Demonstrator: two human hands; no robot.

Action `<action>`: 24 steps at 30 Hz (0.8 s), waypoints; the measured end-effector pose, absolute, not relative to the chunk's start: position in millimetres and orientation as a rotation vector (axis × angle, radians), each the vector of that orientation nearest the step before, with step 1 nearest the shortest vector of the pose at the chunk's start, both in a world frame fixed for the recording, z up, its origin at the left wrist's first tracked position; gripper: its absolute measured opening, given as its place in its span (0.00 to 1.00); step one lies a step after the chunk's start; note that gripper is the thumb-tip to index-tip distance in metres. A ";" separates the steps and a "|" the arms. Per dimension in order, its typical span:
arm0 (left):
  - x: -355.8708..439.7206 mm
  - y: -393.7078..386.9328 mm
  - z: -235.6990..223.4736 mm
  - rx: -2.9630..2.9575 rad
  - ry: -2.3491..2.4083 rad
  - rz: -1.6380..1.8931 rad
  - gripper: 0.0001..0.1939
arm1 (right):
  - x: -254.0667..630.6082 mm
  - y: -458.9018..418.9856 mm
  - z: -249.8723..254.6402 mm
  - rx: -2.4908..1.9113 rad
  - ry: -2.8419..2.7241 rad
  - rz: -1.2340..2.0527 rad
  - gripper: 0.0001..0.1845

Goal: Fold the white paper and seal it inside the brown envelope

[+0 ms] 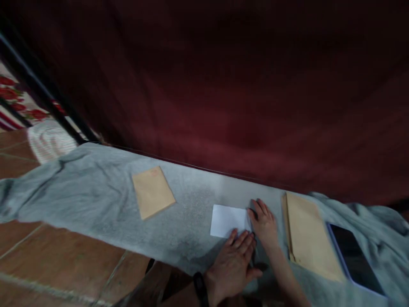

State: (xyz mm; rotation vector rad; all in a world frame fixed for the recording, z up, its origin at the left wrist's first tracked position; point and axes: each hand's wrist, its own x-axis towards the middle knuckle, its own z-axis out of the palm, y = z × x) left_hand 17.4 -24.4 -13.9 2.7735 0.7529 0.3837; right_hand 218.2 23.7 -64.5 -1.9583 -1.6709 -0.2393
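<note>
A white sheet of paper lies flat on the grey cloth in front of me. My left hand, with a dark band at the wrist, rests flat over its lower right edge, fingers stretched out. On the paper's right side is my right hand, its thumb at the edge and its fingers extended on the cloth. The paper's right end is partly covered by both hands. Neither hand is closed round anything.
A brown paper envelope lies to the left on the grey cloth. To the right is a stack of brown envelopes, with a dark-screened phone beside it. Dark red fabric rises behind; floor tiles show lower left.
</note>
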 end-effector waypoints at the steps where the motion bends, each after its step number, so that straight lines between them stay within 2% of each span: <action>1: 17.9 -23.3 -13.7 2.765 0.770 0.389 0.35 | 215.7 24.7 -61.4 -1.975 -1.644 -0.237 0.24; 8: 17.6 -15.8 -19.9 2.828 0.701 0.409 0.33 | 213.8 28.9 -51.3 -2.051 -1.585 -0.081 0.24; 13: 13.9 -8.5 -20.4 2.891 0.676 0.472 0.33 | 219.8 23.6 -39.2 -1.893 -1.504 0.043 0.24; 19: 11.6 13.5 -24.2 2.898 0.980 0.542 0.29 | 196.4 2.2 -22.6 -1.701 -1.733 0.281 0.23; 24: 7.1 22.0 -40.1 2.954 1.116 0.529 0.29 | 177.8 -16.6 -27.4 -1.768 -2.052 0.140 0.25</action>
